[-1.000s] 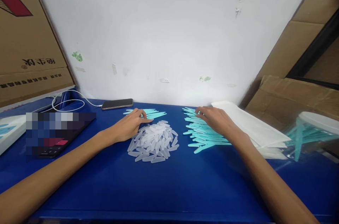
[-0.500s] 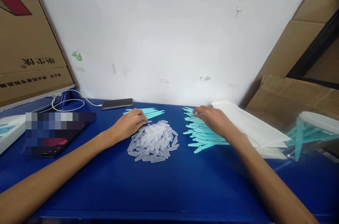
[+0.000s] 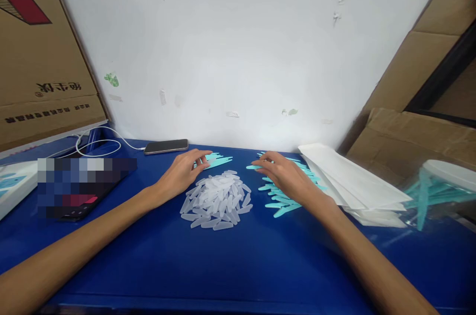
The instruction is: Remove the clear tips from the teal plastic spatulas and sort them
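Observation:
My left hand (image 3: 185,168) is over the left group of slim teal plastic sticks (image 3: 222,160), its thumb and fingers apart with nothing visible between them. Just in front of it lies a heap of small translucent white plastic pieces (image 3: 219,196), flat and tapered like covers. My right hand (image 3: 280,170) pinches one teal stick (image 3: 253,167) between thumb and fingers, its rounded end pointing left. Under that hand spreads a larger pile of teal sticks (image 3: 278,196), partly hidden by the palm and wrist.
White paper-like sleeves (image 3: 357,181) lie right of the teal pile. Farther right is a clear container with a white lid (image 3: 451,172) and teal sticks. A phone on a white cable (image 3: 166,147) lies at the back, and a pixelated dark object (image 3: 85,188) at left. Cardboard boxes (image 3: 44,57) flank the blue table (image 3: 208,265).
My right hand has moved slightly left off the teal pile and now has one stick in its grip. My left hand has lifted from the translucent heap's edge, its fingers spreading.

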Tool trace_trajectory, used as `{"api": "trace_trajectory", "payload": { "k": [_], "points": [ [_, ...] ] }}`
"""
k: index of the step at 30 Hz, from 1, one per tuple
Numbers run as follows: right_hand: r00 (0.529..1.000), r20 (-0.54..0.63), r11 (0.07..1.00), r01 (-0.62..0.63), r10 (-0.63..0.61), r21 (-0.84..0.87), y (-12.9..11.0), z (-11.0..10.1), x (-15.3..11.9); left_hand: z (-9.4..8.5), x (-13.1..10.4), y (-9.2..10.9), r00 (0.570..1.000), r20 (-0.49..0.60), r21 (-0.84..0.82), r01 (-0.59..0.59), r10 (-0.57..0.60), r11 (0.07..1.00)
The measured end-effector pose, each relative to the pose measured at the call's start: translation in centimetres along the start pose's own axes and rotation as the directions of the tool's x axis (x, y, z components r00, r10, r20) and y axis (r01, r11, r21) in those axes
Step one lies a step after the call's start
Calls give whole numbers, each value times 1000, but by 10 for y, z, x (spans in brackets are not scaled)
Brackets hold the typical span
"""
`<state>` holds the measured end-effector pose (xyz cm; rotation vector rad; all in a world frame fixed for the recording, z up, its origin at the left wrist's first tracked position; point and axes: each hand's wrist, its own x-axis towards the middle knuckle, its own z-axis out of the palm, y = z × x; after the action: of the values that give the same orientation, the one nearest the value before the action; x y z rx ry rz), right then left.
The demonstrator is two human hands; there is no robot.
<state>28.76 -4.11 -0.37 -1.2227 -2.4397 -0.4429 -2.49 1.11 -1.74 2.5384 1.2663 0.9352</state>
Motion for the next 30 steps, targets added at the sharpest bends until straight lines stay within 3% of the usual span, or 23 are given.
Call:
{"api": "trace_trajectory", "payload": {
  "k": [3, 6, 10, 13, 21, 26, 30],
  "points": [
    [1000, 0, 999, 17, -17, -27, -13, -3, 3, 1, -1, 6, 998, -55, -95, -16, 11, 995],
    [999, 1, 999, 35, -35, -30, -23, -2, 5, -1, -3, 20, 995, -76, -292, 34, -58, 956],
    [997, -15, 997, 74, -73, 18, -34, 0, 5, -4, -8, 44, 991, 21, -577, 119, -131, 808],
    [994, -36, 991, 110, -108, 71, -40, 0, 6, -3, -11, 53, 986, 86, -672, 164, -144, 722],
    [990, -45, 979, 140, -135, 151, -51, 2, 6, 5, -17, 60, 985, 137, -672, 171, -107, 721],
    [995, -59, 964, 98, -86, 245, -60, 3, 6, 6, -19, 65, 997, 51, -565, 78, -59, 822],
    [997, -76, 982, 45, -32, 184, -53, -3, 8, 3, -17, 61, 997, 2, -577, 68, -82, 814]
  ]
}}
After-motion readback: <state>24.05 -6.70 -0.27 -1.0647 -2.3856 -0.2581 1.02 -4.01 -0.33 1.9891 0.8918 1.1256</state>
